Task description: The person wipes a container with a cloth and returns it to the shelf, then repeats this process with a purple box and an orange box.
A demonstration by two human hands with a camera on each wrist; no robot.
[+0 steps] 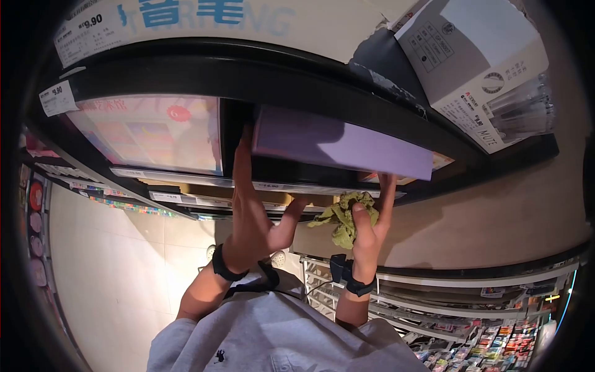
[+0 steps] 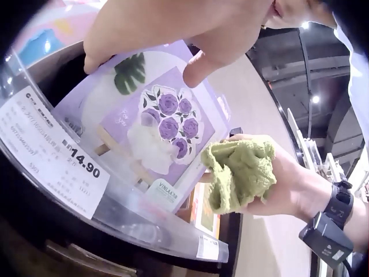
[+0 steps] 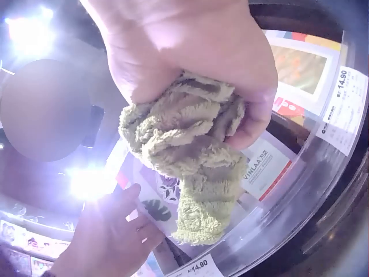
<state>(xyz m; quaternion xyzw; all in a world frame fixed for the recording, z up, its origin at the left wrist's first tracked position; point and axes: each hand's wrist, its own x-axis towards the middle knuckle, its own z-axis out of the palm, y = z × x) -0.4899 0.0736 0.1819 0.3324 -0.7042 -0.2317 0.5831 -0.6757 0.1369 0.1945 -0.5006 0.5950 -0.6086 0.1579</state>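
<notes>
Purple pack (image 1: 341,146) sits tilted, part-way out of the black shelf (image 1: 279,80) above both hands. The left hand (image 1: 251,211) lies along the pack's edge with fingers stretched straight and thumb splayed toward the other hand. The right hand (image 1: 369,229) steadies the pack's lower edge with its fingertips and clamps a crumpled green cloth (image 1: 344,217) in palm and thumb. A price tag (image 2: 63,158) (14.90) hangs on the rail below the left hand. My reading: the pack is lifted but not yet clear, and the bunched cloth touches no shelf, so any wiping looks undone.
</notes>
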